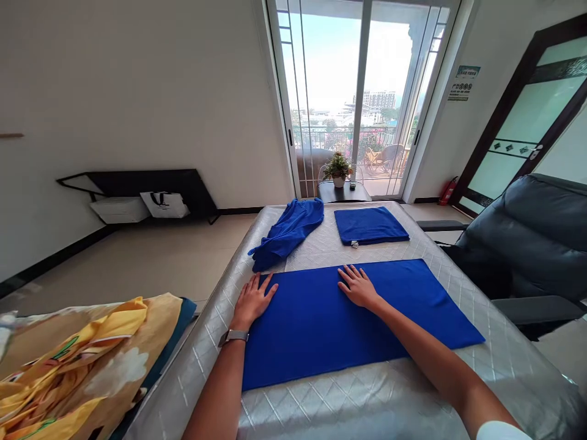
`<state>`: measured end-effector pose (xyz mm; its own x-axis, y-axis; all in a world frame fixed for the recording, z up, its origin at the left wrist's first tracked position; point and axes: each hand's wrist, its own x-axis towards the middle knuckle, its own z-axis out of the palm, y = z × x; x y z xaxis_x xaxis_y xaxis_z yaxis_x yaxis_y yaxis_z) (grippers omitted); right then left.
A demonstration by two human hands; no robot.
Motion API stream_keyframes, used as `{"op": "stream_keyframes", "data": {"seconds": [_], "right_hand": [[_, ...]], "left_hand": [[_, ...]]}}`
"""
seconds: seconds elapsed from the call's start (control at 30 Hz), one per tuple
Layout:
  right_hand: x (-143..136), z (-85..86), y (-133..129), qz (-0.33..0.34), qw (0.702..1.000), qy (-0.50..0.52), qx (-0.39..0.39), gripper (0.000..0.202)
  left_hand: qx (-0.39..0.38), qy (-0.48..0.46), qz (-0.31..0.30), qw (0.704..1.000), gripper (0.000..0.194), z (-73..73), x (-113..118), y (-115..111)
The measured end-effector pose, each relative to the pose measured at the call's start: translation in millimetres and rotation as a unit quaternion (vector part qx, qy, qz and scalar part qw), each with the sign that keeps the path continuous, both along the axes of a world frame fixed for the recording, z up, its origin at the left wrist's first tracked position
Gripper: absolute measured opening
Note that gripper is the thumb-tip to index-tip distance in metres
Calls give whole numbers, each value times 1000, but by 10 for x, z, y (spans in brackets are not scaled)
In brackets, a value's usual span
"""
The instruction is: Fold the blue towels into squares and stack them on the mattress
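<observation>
A blue cloth (pixel 316 324) lies spread flat on the silver quilted mattress (pixel 321 400). My left hand (pixel 252 298) rests with its fingers spread at the cloth's far left corner, a watch band on the wrist. On the cloth's far edge, near its middle, my right hand (pixel 358 286) lies flat, fingers apart. Neither hand holds anything. Beyond them, a crumpled blue cloth (pixel 293 231) is at the left and a folded blue cloth (pixel 370 225) with a small white tag is at the right.
Yellow patterned fabric (pixel 82 360) lies at the lower left. A black armchair (pixel 541 238) stands along the right side. Past the mattress, a potted plant (pixel 338 171) sits on a small table (pixel 343 194) before the glass doors.
</observation>
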<state>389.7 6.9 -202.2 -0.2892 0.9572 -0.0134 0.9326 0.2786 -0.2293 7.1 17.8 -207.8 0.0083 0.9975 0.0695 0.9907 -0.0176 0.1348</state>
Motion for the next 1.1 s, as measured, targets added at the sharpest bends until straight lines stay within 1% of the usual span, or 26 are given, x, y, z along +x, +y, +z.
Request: {"op": "stream_keyframes", "data": {"seconds": [0.07,0.17,0.27,0.33,0.4,0.47,0.53,0.67,0.77,0.87,0.93,1.0,1.03,1.1], "right_hand": [[425,-26,2,-43,999,-20,0,66],[1205,-49,-20,-121,992,-39,-6,67],[1922,-97,-44,-223,973,-60,-11,68],[2242,-153,-45,-268,961,-71,-9,69],[2405,-213,-36,-280,957,-79,-2,70],[2446,-262,-21,-281,956,-83,4,70],[2430,-293,-8,-281,956,-83,5,70],[2393,-297,-5,-283,955,-87,0,70],[2376,-217,-27,-290,953,-87,-12,70],[2290,-31,-52,-302,949,-80,-31,68],[2130,119,-58,-315,945,-80,-27,65],[1836,242,-53,-311,947,-83,0,62],[1632,282,-49,-296,952,-82,17,61],[1127,311,-48,-238,967,-73,44,60]], "left_hand": [[0,3,1,1000,67,-1,0,6],[-1,2,3,1000,68,0,2,11],[1,0,6,1000,67,3,9,10],[-1,2,8,1000,67,2,13,10],[-2,6,12,1000,67,-7,14,15],[2,9,13,1000,67,-26,7,25],[9,10,9,1000,66,-50,-6,39],[15,11,-1,1000,67,-78,-22,55],[11,18,1,1000,67,-67,-9,43],[9,14,3,1000,67,-45,13,16],[12,11,1,1000,67,-33,26,-1],[13,12,-2,1000,67,-22,37,-14],[12,12,-3,1000,67,-16,41,-19],[8,11,0,1000,67,-6,46,-25]]}}
